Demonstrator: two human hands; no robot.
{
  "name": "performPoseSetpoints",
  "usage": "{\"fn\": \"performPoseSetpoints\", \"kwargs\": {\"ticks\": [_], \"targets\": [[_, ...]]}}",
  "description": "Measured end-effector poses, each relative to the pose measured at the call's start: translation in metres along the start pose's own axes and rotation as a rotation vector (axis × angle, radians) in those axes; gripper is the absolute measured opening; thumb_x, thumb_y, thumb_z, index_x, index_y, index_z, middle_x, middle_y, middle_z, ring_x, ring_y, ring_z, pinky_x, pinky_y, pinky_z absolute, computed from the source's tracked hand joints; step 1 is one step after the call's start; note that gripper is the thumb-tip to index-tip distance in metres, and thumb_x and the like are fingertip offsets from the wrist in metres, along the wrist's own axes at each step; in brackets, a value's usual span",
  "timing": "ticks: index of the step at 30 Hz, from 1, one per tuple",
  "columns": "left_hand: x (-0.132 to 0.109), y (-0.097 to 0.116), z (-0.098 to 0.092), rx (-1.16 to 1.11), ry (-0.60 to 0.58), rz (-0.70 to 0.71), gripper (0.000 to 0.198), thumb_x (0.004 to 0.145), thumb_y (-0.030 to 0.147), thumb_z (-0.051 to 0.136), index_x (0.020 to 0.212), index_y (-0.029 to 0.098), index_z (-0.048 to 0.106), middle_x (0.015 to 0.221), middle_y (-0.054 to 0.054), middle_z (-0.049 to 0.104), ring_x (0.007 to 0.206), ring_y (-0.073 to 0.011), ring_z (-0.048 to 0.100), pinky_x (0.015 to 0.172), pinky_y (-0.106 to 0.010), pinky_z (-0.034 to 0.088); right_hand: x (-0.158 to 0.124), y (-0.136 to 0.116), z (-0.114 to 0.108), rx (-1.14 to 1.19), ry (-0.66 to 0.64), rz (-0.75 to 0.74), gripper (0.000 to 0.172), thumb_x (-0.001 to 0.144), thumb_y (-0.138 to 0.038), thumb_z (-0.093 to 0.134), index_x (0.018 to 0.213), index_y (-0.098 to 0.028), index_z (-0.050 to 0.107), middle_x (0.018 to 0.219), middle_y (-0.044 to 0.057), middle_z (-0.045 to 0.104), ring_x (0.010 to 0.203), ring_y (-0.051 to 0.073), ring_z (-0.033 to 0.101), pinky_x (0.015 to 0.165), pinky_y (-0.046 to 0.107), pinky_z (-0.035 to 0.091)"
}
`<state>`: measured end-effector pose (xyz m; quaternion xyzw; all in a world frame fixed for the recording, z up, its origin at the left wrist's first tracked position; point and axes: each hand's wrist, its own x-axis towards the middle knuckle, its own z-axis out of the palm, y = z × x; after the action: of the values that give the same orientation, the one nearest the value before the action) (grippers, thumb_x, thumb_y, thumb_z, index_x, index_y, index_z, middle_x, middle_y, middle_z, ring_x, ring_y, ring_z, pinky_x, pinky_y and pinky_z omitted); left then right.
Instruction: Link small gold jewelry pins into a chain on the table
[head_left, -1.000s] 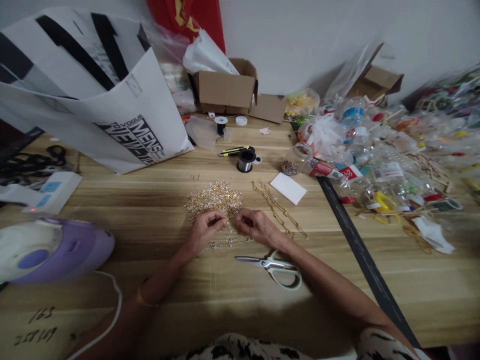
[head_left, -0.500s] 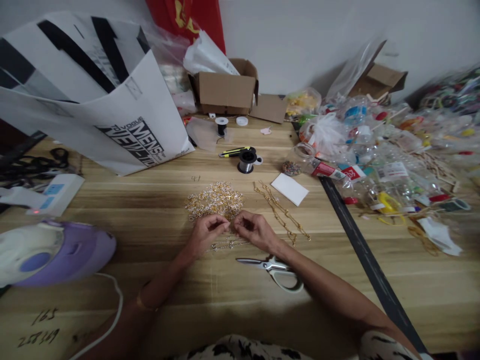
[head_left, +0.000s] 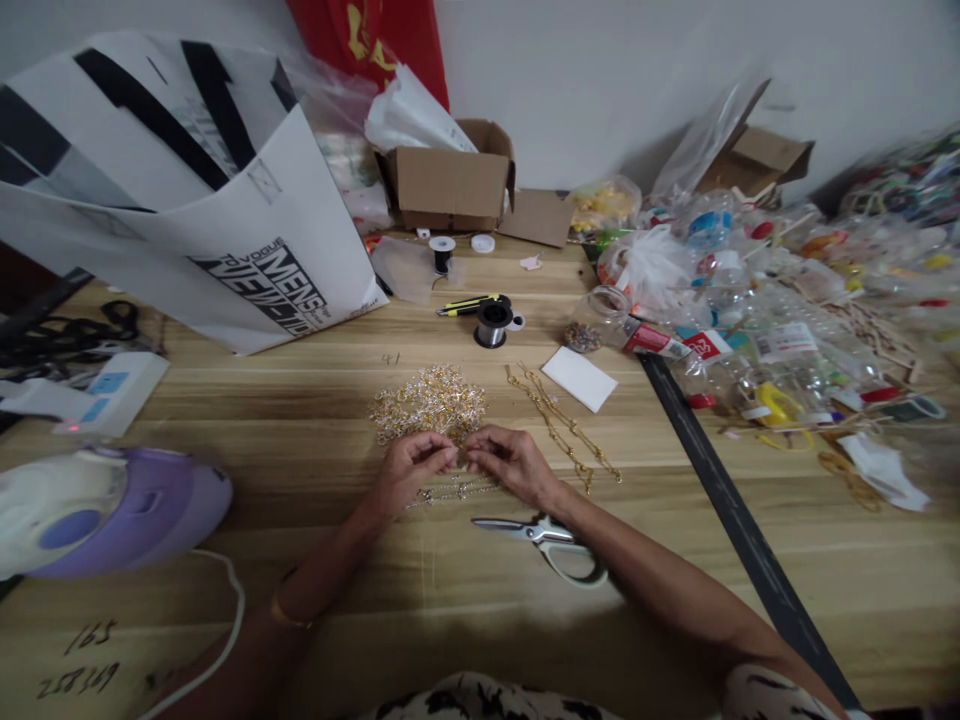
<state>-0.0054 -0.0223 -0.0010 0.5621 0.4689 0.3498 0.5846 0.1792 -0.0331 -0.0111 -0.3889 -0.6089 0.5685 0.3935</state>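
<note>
My left hand and my right hand meet almost fingertip to fingertip at the front edge of a tangled heap of gold and silver chain. Thumb and forefinger are pinched together on each; whatever sits between them is too small to name. Below the fingers, silver beaded chains lie across the table, partly covered by my hands. Gold beaded chains stretch out to the right of my right hand. Scissors with pale handles rest just below my right wrist.
Behind the heap are a wire spool, a yellow and black cutter and a white card. Plastic bottles pile up at right. A large white bag, a power strip and a purple-white appliance stand left.
My right fingertips have shifted slightly left, closer to the left ones. Both hands keep their pinch, and the objects on the table lie as before.
</note>
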Motion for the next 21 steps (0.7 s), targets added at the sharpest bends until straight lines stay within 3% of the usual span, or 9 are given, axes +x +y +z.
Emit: {"fn": "performPoseSetpoints", "kwargs": {"ticks": [21], "targets": [[-0.0023, 0.0058, 0.0037, 0.021, -0.043, -0.005, 0.016, 0.072, 0.028, 0.061, 0.069, 0.012, 0.062, 0.063, -0.001, 0.062, 0.061, -0.0112, 0.055, 0.060, -0.022, 0.045, 0.0002, -0.0034, -0.0021, -0.160, -0.027, -0.055, 0.022, 0.086, -0.035, 0.052, 0.085, -0.015, 0.062, 0.075, 0.004, 0.061, 0.068, 0.013, 0.058, 0.062, 0.023, 0.046]]}}
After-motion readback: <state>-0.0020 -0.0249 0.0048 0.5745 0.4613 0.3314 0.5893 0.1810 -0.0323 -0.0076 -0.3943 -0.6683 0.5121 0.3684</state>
